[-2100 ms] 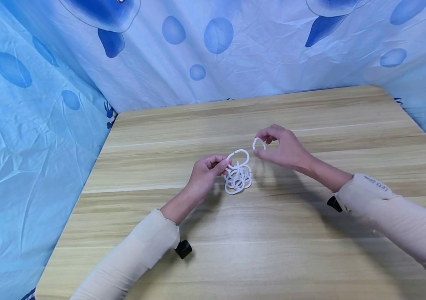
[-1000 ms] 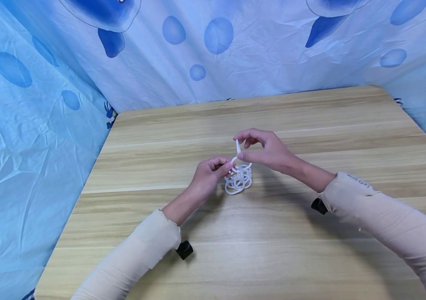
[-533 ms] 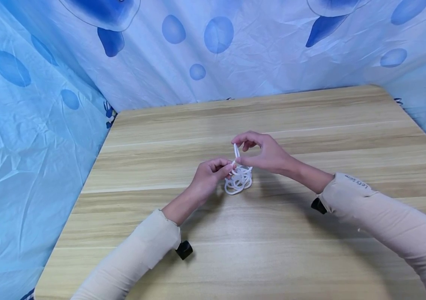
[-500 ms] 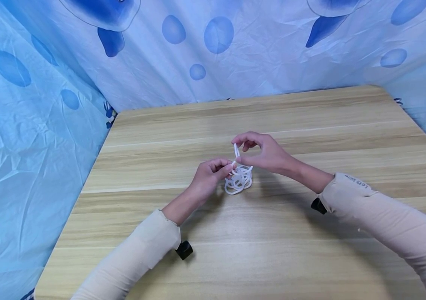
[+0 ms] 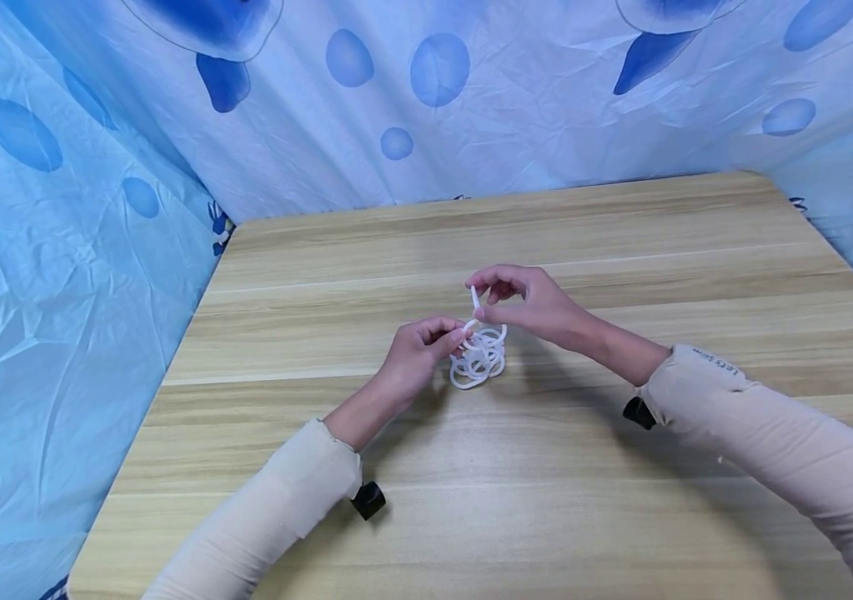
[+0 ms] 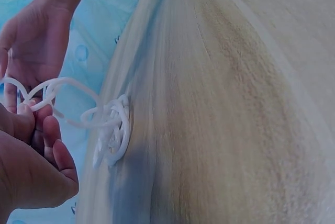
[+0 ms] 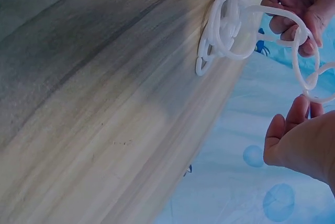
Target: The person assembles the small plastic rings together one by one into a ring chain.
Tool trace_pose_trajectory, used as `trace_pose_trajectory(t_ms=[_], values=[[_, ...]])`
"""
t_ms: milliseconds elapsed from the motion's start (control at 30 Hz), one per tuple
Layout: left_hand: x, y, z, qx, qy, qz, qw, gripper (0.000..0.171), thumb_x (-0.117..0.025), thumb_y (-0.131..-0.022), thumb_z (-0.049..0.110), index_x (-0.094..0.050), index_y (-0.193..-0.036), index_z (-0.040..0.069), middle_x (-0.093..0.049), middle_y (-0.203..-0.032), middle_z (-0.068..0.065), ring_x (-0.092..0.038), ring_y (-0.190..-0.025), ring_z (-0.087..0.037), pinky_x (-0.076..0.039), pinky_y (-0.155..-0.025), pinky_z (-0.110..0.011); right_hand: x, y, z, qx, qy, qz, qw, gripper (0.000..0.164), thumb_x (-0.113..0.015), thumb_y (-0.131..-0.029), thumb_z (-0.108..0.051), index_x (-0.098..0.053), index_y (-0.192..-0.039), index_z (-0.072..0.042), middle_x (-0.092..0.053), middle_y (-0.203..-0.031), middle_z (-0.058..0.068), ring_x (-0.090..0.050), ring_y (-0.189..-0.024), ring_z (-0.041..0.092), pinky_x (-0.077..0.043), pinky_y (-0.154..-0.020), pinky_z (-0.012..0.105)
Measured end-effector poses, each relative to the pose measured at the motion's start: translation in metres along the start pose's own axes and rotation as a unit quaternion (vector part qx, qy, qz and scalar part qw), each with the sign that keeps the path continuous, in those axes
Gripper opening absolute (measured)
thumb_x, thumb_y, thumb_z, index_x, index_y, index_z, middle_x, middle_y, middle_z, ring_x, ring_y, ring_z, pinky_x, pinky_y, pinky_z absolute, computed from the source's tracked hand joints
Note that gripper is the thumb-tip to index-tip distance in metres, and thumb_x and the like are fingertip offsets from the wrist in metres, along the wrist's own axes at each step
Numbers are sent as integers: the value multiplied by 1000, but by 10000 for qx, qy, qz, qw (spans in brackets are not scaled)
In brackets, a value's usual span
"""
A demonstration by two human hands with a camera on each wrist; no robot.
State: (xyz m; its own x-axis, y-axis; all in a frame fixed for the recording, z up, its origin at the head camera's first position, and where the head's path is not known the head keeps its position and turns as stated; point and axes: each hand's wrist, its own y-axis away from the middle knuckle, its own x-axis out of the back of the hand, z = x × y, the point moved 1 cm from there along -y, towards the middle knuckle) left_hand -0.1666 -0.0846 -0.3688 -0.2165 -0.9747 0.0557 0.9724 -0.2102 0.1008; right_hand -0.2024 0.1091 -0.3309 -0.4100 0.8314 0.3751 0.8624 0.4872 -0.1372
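My left hand (image 5: 422, 350) pinches a white plastic chain link (image 7: 277, 10) between thumb and fingers, just above the tabletop. From it a white chain (image 5: 477, 364) runs down to a tangled heap on the wood. Beyond and to the right, my right hand (image 5: 527, 302) holds another white link (image 5: 475, 297) upright between thumb and fingertips. In the right wrist view the two links cross and touch close to the left fingertips (image 7: 308, 46); whether they are hooked together I cannot tell. The left wrist view shows the heap (image 6: 114, 130) beside both hands.
A light wood-grain table (image 5: 546, 500) spreads under both arms. Blue curtains (image 5: 471, 125) with dolphin and bubble prints hang behind it and at the sides. A small black device sits under each beige sleeve (image 5: 283, 492).
Compared with two seconds ago, my right hand has moved left and brought its link against the one in my left hand. Over the last half second its link has turned slightly. My left hand stays put.
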Motion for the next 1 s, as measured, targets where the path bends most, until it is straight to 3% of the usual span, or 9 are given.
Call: trace_pose_trajectory(t_ms=[100, 233, 433, 533, 733, 867, 1000], values=[[1, 0, 2, 44, -19, 70, 10000, 17, -61, -94, 9, -67, -103, -4, -65, -89, -6, -59, -84, -19, -49, -91, -47, 0, 0, 1, -119, -150, -94, 9998, 35, -70, -84, -18, -64, -117, -9, -63, -100, 9, -55, -91, 23, -45, -77, 30], [1, -1, 5, 78, -40, 140, 9999, 18, -62, -94, 11, -67, -104, -3, -64, -94, -17, -58, -82, -14, -48, -92, -46, -3, 0, 3, -85, 5, -161, 9998, 38, -73, -82, -20, -65, -117, -9, -64, -102, 8, -54, -93, 23, -44, -83, 35], [1, -1, 2, 63, 30, 107, 9999, 16, -62, -93, 9, -66, -102, -4, -63, -91, -15, -57, -80, -13, -47, -92, -49, -7, 2, 3, 585, 769, 196, 9951, 42, -78, -77, -18, -64, -116, -10, -61, -108, 4, -52, -97, 24, -39, -88, 42], [1, -1, 2, 65, -10, 75, 10000, 16, -62, -93, 10, -67, -101, -4, -64, -89, -9, -58, -81, -13, -48, -91, -49, -8, 2, 3, 1173, 1295, 537, 9832, 44, -80, -73, -17, -64, -113, -10, -61, -108, 3, -51, -96, 24, -37, -87, 40], [1, 1, 2, 102, -56, -50, 9999, 19, -61, -95, 10, -66, -105, -4, -65, -96, -7, -58, -87, -17, -47, -94, -47, -11, 1, 5, 2283, 2163, 1040, 9435, 47, -79, -67, -15, -64, -110, -6, -61, -106, 9, -50, -90, 26, -34, -86, 40], [2, 1, 2, 63, -42, 31, 10000, 23, -60, -96, 14, -65, -109, -4, -66, -104, -11, -58, -97, -28, -46, -95, -47, -12, 1, 5, 2676, 2481, 1205, 9232, 48, -78, -66, -16, -64, -110, -3, -61, -106, 11, -50, -92, 25, -35, -86, 41], [4, 0, 4, 12, -51, 221, 9997, 28, -61, -95, 21, -65, -110, -2, -65, -104, -12, -56, -100, -32, -45, -96, -47, -13, 1, 5, 2845, 2658, 1220, 9130, 47, -78, -66, -17, -65, -109, -2, -60, -106, 11, -51, -98, 26, -36, -87, 42]])
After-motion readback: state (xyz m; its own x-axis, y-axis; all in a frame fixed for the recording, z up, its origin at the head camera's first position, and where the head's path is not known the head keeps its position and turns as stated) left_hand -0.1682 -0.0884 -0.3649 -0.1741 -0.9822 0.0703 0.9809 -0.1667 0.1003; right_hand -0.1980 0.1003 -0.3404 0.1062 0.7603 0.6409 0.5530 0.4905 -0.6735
